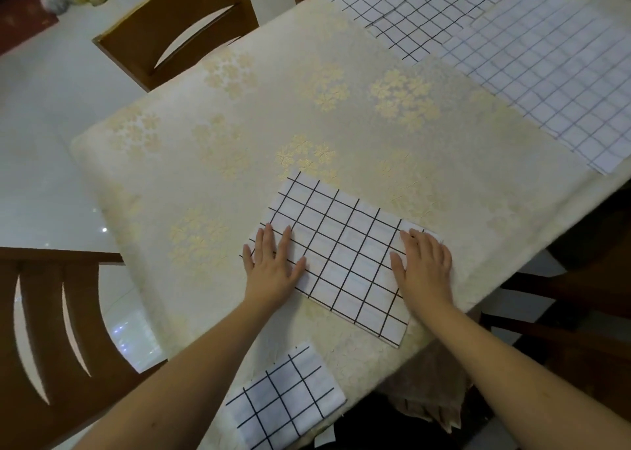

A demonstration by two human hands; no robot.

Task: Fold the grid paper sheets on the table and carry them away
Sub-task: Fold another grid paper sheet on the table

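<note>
While flat under both hands — left hand (273, 261), right hand (425, 265), fingers straight — one folded grid sheet (341, 261).

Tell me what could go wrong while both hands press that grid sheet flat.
The pressed grid sheet lies skewed to the table edge, near the right hand, so a crease may run crooked. The small folded piece overhangs the near edge by the left forearm and might get knocked off.
</note>
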